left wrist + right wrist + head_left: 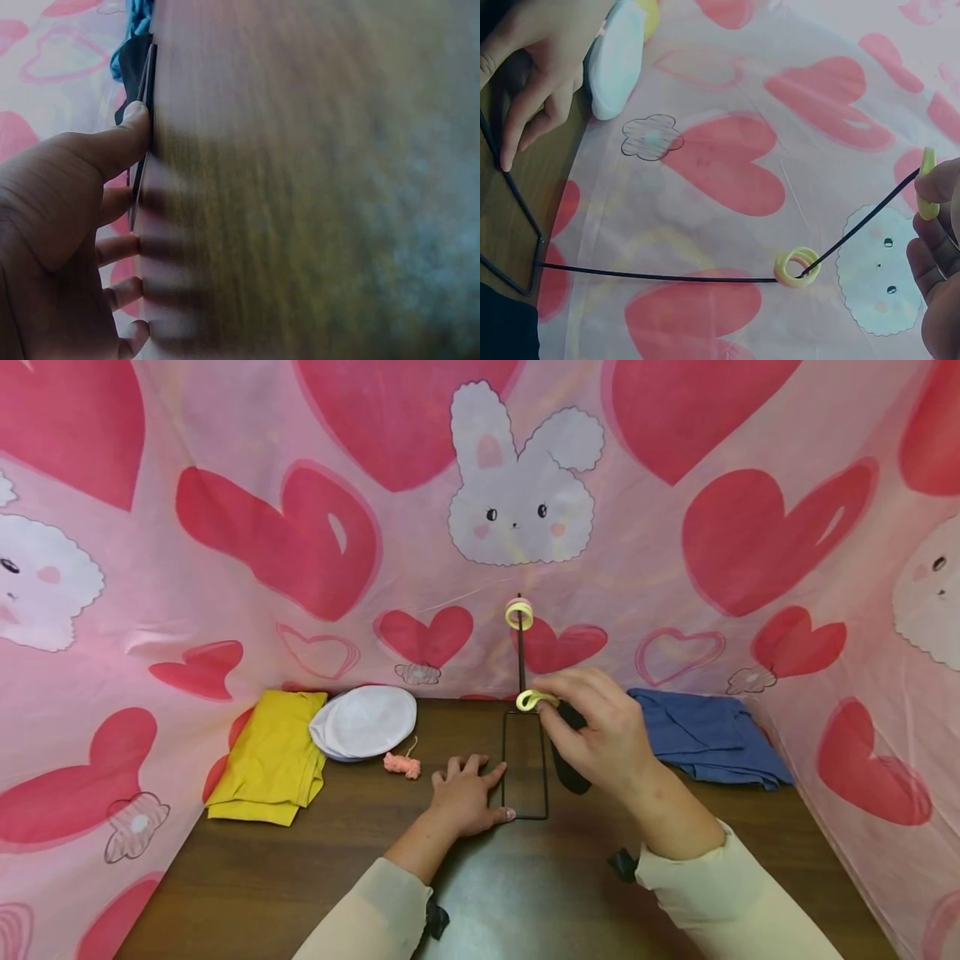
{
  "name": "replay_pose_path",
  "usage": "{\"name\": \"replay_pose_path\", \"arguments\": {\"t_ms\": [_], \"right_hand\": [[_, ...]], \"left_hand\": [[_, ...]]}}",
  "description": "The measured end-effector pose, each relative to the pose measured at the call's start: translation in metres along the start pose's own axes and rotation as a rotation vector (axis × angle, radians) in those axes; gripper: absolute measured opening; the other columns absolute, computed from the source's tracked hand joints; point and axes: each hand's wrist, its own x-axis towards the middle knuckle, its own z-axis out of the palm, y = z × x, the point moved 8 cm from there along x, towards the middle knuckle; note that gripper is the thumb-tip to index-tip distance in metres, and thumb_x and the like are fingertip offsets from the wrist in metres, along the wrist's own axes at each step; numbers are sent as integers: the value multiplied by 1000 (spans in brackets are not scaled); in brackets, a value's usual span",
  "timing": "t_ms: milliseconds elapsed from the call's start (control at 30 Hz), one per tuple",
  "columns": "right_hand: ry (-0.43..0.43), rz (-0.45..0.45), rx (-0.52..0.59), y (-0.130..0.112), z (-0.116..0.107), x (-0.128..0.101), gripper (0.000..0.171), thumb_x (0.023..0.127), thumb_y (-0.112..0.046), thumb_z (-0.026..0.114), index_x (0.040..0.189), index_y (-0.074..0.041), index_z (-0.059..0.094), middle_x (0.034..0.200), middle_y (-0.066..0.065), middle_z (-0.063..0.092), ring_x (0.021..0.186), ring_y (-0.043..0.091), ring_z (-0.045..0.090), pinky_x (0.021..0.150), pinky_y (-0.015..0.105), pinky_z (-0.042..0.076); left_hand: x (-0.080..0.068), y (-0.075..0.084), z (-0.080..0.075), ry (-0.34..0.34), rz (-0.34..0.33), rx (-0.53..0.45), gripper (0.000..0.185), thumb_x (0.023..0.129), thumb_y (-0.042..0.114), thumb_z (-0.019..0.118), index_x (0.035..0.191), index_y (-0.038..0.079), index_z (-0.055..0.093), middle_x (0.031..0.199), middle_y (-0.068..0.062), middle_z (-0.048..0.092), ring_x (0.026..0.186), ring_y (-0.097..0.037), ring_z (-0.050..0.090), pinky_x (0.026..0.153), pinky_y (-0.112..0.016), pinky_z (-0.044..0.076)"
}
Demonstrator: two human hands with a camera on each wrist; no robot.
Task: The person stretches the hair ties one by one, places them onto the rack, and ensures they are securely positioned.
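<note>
My right hand (600, 727) pinches a yellow hair tie (530, 700) between thumb and forefinger. In the right wrist view that pinched tie (928, 184) overlaps the free end of a thin black wire stand (660, 277). Other ring-shaped ties, yellow and pinkish (519, 613), hang at the bend of the wire. On the table lies the stand's rectangular base (546, 777). My left hand (465, 797) rests at the base's left side with its fingers spread, the forefinger and thumb touching the wire. The left wrist view shows the left thumb (127, 135) over the wire.
A folded yellow cloth (266, 760), a round white cloth item (367, 722) and a small peach yarn bundle (402, 766) lie to the left. At the right is a folded blue cloth (705, 735). Something black (572, 752) is partly hidden behind my right hand. A patterned pink sheet (420, 568) surrounds the table.
</note>
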Motion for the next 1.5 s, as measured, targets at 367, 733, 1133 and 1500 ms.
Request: {"name": "replay_pose_path", "arguments": {"t_ms": [367,733,1133,1500], "right_hand": [[-18,18,-44,16,9,-2,23,84,-3,82,106,-9,81,102,6,73,93,21,69,75,37,56],[-46,121,-11,39,20,-2,26,85,-3,80,111,-9,81,105,6,72,91,19,71,79,39,58],[-11,172,28,68,36,9,24,87,-1,79,110,-4,79,105,10,71,81,19,71,75,39,60],[9,264,55,92,47,19,30,87,-1,78,116,0,76,116,18,65,81,24,71,76,39,61]], "left_hand": [[0,0,1,1,4,-5,84,86,74,66,158,37,44,161,-3,38,140,-41,34,98,-65,35],[-1,1,1,-7,-1,-12,83,87,73,67,158,38,44,161,-3,38,141,-40,33,100,-65,34],[-3,1,-3,-9,-4,-17,83,86,72,68,158,36,46,160,-5,39,140,-41,34,99,-65,34],[-1,1,-2,0,0,-13,84,86,73,68,158,37,46,159,-5,40,140,-41,34,98,-65,34]]}}
